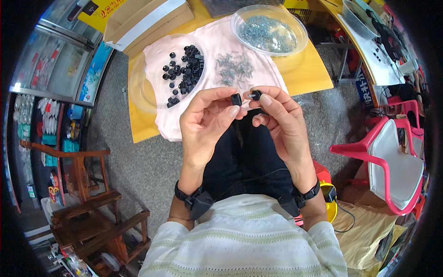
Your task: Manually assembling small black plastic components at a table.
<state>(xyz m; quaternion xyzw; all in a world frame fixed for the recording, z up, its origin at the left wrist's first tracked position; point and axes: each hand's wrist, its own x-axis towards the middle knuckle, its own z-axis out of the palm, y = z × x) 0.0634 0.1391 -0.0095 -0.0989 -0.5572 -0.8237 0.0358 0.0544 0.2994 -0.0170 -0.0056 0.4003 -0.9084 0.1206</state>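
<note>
Between the thumb and fingertips of my left hand [203, 121] is a small black plastic cap [236, 99]. My right hand [285, 121] pinches a black knob [256, 95] with a short metal screw end pointing toward the cap. A small gap separates the two pieces, held above the table's near edge. Beyond my left hand, a heap of black plastic caps [190, 74] lies in a shallow clear tub [137, 87]. Loose silver screws [234, 68] are spread on a pale pink cloth [213, 36] just past my fingers.
Farther back on the yellow table [308, 76] stands a clear tub [234, 28] of many screws, with an open cardboard box [159, 27] at the back left. A wooden chair [87, 207] is on my left and a pink chair [386, 159] on my right.
</note>
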